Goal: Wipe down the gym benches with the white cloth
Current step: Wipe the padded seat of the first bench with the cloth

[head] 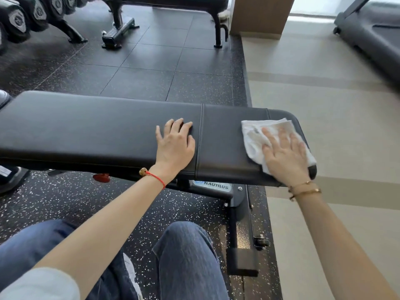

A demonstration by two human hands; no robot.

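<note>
A black padded gym bench point(86, 128) stretches across the view in front of me. A crumpled white cloth point(255, 135) lies on its right end pad. My right hand point(285, 154) presses flat on the cloth with straight, spread fingers. My left hand point(175, 146) rests on the bench's long pad just left of the seam, fingers slightly bent at the tips, holding nothing. A second black bench point(164, 1) stands farther back at the top of the view.
A dumbbell rack point(26, 16) fills the top left. A treadmill point(372, 33) stands at the top right on the beige floor. A wooden pillar point(259, 16) rises behind the far bench. My knees point(186, 256) are close below the bench's frame point(240, 224).
</note>
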